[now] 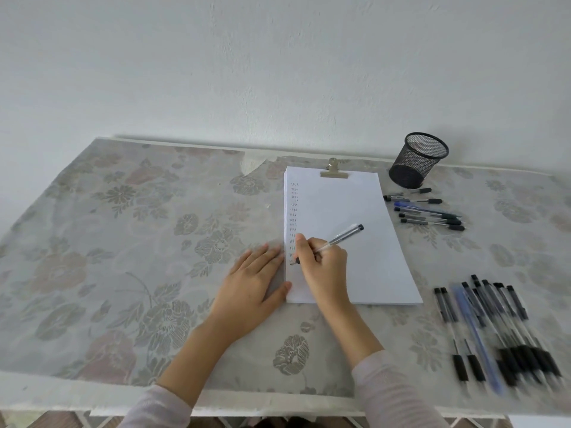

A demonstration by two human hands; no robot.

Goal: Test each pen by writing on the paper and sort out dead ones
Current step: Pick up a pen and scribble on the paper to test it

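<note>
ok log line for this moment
step: pen test | right hand: grips pen, tip on paper | left hand: flat at paper edge

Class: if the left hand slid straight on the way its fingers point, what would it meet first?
The left hand points at the paper, whose left edge lies just ahead; it would likely meet that first, then the right hand holding the pen.

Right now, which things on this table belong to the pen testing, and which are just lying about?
In the job: pen in the right hand, tip on the paper; left hand flat at the paper's edge; large pen pile, near right; smaller pen group, far right.
Lying about: black mesh cup; floral tablecloth.
</note>
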